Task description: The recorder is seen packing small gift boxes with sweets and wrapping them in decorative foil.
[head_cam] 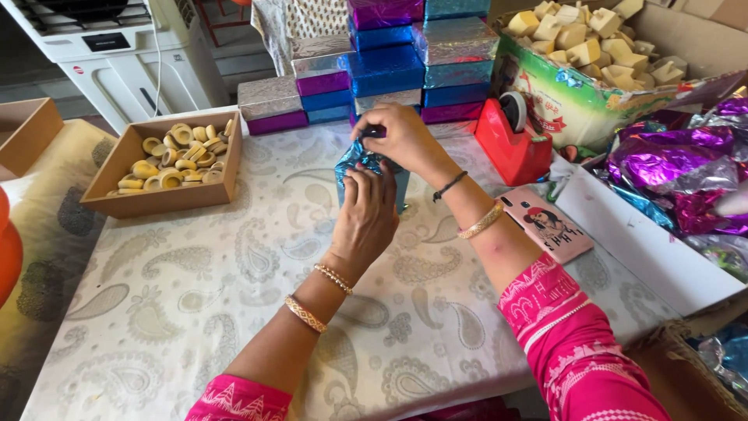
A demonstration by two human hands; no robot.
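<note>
Both hands on the blue foil-wrapped box [372,175]: left hand [365,218] clasps its near face, right hand [405,140] pinches the top fold. Likely light, crinkly, slippery; hold its edges.

Colours on the worktop

A pale grey paisley cloth [234,312] is seen; shiny blue foil [354,164] is wrapped on the box, purple, blue and silver boxes [389,70] are stacked, and the tape dispenser [510,148] is red.

Likely a home packing workshop, stacked foil-wrapped boxes [389,70], tape dispenser [510,136], tray of wooden rings [175,156]
</note>
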